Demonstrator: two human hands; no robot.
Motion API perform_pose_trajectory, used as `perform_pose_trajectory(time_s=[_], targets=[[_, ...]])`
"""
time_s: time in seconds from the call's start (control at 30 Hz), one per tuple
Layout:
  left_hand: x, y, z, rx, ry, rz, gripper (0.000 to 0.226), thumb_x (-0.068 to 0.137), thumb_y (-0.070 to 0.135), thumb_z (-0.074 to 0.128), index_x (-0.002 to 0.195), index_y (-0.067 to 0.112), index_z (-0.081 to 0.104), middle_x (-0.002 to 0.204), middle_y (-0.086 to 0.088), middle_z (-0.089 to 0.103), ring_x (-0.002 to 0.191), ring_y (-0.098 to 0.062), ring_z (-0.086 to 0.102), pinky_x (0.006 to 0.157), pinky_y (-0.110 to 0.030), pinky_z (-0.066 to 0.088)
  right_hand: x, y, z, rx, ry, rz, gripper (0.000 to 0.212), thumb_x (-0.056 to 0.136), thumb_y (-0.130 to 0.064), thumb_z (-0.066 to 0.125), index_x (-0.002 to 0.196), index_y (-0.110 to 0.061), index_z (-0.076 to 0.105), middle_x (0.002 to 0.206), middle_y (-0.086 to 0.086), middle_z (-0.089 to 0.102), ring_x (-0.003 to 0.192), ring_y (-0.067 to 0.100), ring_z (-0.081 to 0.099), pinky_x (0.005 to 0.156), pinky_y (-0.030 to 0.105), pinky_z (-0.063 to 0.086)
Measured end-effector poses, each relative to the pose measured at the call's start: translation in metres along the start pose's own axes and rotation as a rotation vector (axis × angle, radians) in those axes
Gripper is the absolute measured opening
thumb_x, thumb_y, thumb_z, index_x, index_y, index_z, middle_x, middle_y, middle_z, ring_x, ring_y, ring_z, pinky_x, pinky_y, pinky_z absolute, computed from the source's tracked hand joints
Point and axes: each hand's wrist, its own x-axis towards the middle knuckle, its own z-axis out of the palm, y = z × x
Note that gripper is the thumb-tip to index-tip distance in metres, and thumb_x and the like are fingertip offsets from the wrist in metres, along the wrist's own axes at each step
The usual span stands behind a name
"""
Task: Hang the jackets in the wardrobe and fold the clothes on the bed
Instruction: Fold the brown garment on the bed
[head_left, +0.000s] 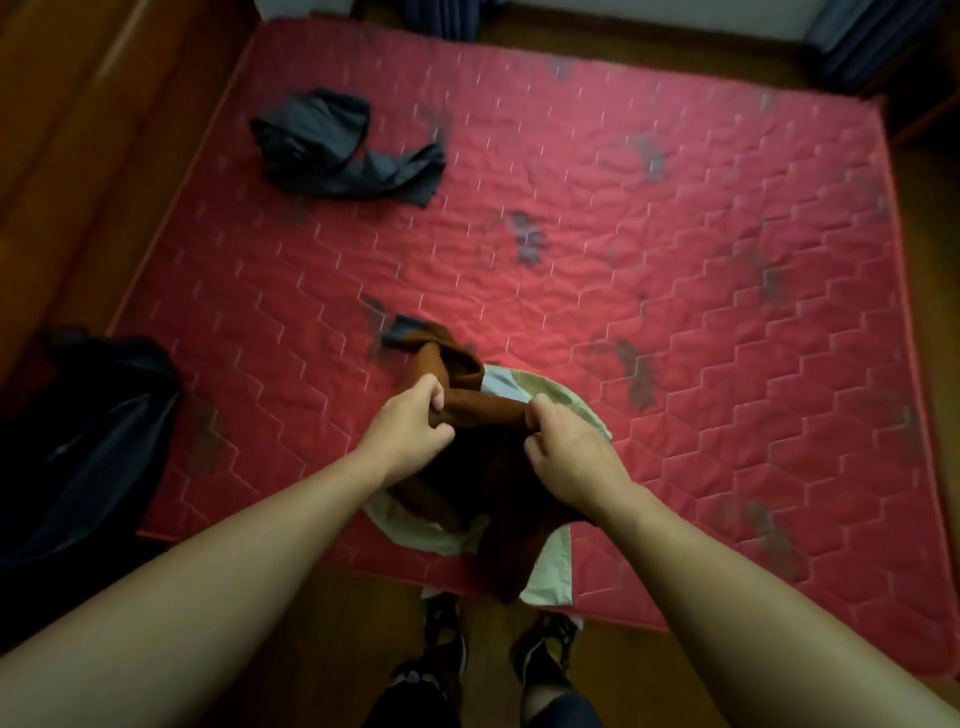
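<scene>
On red mattress: brown garment, grey garment.

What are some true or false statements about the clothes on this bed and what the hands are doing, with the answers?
1. The left hand and the right hand both grip the brown garment. True.
2. The brown garment lies over a pale garment at the near edge of the mattress. True.
3. The dark grey garment is neatly folded. False: it lies crumpled on the far left part of the mattress.
4. The dark grey garment touches the brown garment. False: bare red mattress separates them.
</scene>
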Motion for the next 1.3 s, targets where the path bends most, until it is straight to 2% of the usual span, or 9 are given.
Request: perform_pose_trajectory(time_s=[0.13, 0.23, 0.47, 0.7, 0.87, 1.0, 1.1, 1.2, 1.3], targets=[[-0.026, 0.082, -0.073, -0.259, 0.074, 0.139, 0.024, 0.079, 0.007, 0.063, 0.080, 0.022, 0.043, 0.065, 0.002, 0.048, 0.053, -0.010, 0.043, 0.052, -0.028, 0.037, -0.026, -0.035, -0.062, -0.128, 0.158, -0.030, 0.020, 0.092, -0.023, 0.051, 0.111, -0.022, 0.045, 0.096, 0.001, 0.044, 0.091, 0.036, 0.058, 0.069, 0.040, 0.042], [-0.055, 0.150, -0.114, -0.448, 0.081, 0.262, 0.027, 0.081, -0.001, 0.062, 0.078, 0.021, 0.046, 0.062, 0.003, 0.048, 0.046, -0.003, 0.043, 0.047, -0.022, 0.038, -0.055, -0.058, -0.102, -0.255, 0.348, -0.089, 0.051, 0.084, -0.032, 0.062, 0.132, -0.023, 0.048, 0.122, 0.009, 0.046, 0.114, 0.036, 0.048, 0.088, 0.045, 0.046], [-0.113, 0.284, -0.155, -0.875, -0.023, 0.403, 0.024, 0.086, 0.001, 0.066, 0.080, 0.020, 0.051, 0.069, -0.009, 0.057, 0.056, -0.019, 0.056, 0.051, -0.026, 0.048, -0.142, -0.105, -0.154, -0.004, 0.499, -0.235, 0.129, 0.065, -0.061, 0.081, 0.160, -0.033, -0.003, 0.148, 0.004, 0.032, 0.135, 0.027, 0.040, 0.108, 0.041, 0.040], [-0.166, 0.375, -0.136, -1.059, -0.189, 0.537, 0.012, 0.089, 0.006, 0.067, 0.086, 0.016, 0.064, 0.071, -0.004, 0.064, 0.065, -0.017, 0.059, 0.063, -0.028, 0.052, -0.201, -0.113, -0.211, 0.443, 0.932, -0.117, 0.040, 0.088, -0.025, 0.052, 0.128, -0.025, 0.052, 0.100, 0.004, 0.069, 0.091, 0.026, 0.066, 0.080, 0.050, 0.053], [-0.182, 0.396, -0.121, -0.619, -0.107, 0.776, 0.025, 0.092, 0.008, 0.052, 0.092, 0.014, 0.076, 0.084, -0.004, 0.071, 0.075, -0.014, 0.064, 0.071, -0.028, 0.055, -0.258, -0.091, -0.266, 0.369, 0.992, -0.209, 0.022, 0.098, -0.017, 0.052, 0.118, -0.023, 0.059, 0.093, -0.001, 0.068, 0.084, 0.016, 0.065, 0.077, 0.049, 0.054], [-0.191, 0.410, -0.099, -0.152, 0.063, 0.864, 0.048, 0.090, 0.047, 0.046, 0.068, 0.006, 0.058, 0.062, -0.001, 0.052, 0.058, -0.016, 0.047, 0.061, -0.036, 0.041, -0.309, -0.059, -0.310, 0.258, 0.984, -0.233, 0.014, 0.101, -0.022, 0.051, 0.104, -0.028, 0.063, 0.083, -0.010, 0.065, 0.076, 0.003, 0.063, 0.065, 0.024, 0.050], [-0.211, 0.427, -0.073, 0.144, 0.138, 0.910, 0.070, 0.092, 0.073, 0.034, 0.077, 0.014, 0.069, 0.087, -0.008, 0.063, 0.086, -0.017, 0.058, 0.079, -0.035, 0.049, -0.346, -0.030, -0.335, 0.232, 0.976, -0.216, 0.017, 0.102, -0.019, 0.048, 0.103, -0.024, 0.064, 0.087, -0.008, 0.066, 0.079, 0.002, 0.062, 0.065, 0.014, 0.045], [-0.245, 0.453, -0.042, 0.115, 0.018, 0.979, 0.063, 0.089, 0.078, 0.039, 0.079, 0.025, 0.071, 0.107, -0.003, 0.052, 0.109, -0.011, 0.048, 0.095, -0.031, 0.043, -0.375, -0.002, -0.359, 0.206, 0.971, -0.179, 0.020, 0.098, -0.016, 0.048, 0.103, -0.019, 0.068, 0.095, 0.000, 0.066, 0.089, 0.011, 0.061, 0.076, 0.027, 0.049], [-0.272, 0.472, -0.001, -0.155, -0.303, 1.007, 0.039, 0.091, 0.047, 0.067, 0.098, 0.009, 0.061, 0.095, 0.001, 0.055, 0.088, -0.007, 0.053, 0.081, -0.029, 0.045, -0.402, 0.021, -0.373, 0.208, 0.871, -0.197, 0.023, 0.091, -0.015, 0.050, 0.096, -0.019, 0.072, 0.092, 0.000, 0.070, 0.089, 0.014, 0.065, 0.080, 0.034, 0.052]])
